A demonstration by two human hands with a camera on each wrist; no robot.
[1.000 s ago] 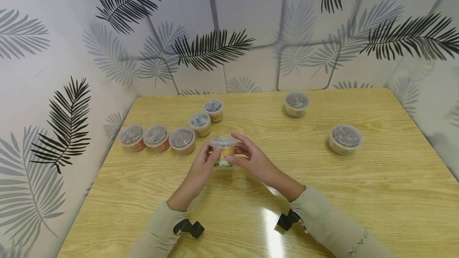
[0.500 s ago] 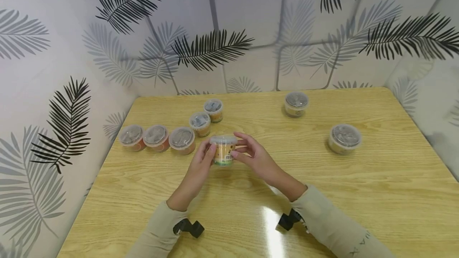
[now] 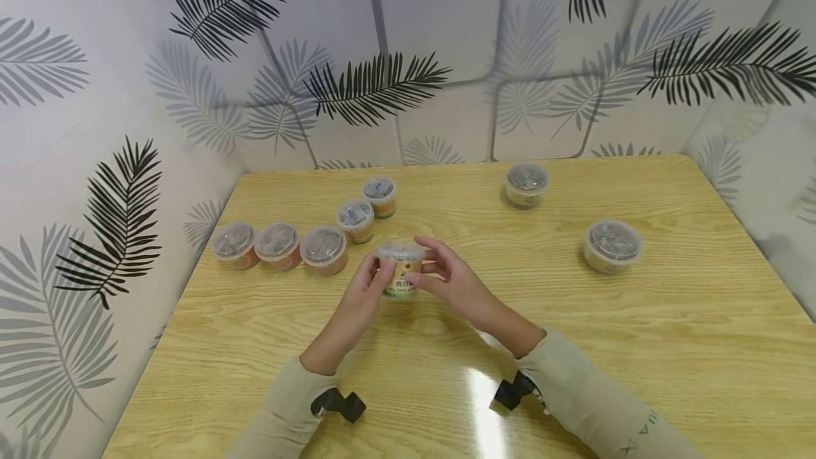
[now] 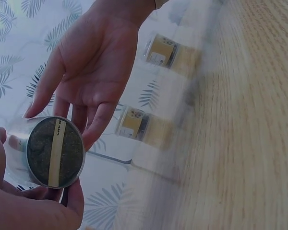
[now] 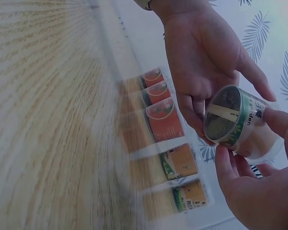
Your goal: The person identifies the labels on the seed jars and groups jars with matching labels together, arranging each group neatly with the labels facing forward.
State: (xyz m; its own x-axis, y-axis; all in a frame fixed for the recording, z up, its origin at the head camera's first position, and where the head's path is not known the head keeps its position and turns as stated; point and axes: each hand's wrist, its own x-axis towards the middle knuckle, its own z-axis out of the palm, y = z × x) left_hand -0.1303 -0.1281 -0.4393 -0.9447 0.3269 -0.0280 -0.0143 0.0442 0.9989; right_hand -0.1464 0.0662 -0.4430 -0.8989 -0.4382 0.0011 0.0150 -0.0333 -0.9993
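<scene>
A small clear plastic cup (image 3: 403,276) with a clear lid and a yellow-and-green label is held upright above the table. My left hand (image 3: 365,285) grips it from the left, its thumb on the near side. From the right, my right hand (image 3: 451,280) pinches it between thumb and fingers. Printed characters on the label face the head camera. The left wrist view shows dark contents and a pale wooden strip at the cup's bottom (image 4: 41,148). In the right wrist view, "garden" is legible on the cup's label (image 5: 249,117).
Three red-labelled cups (image 3: 278,246) stand in a row at the left of the wood-grain table (image 3: 408,388). Two orange-labelled cups (image 3: 355,221) continue from them toward the back. At the right stand two yellow-labelled tubs (image 3: 614,248), apart from each other. A leaf-patterned wall (image 3: 440,122) rises behind.
Between both hands the cup has been turned, bringing its printed characters round to the front. My left thumb has shifted on its side. The other cups have not moved.
</scene>
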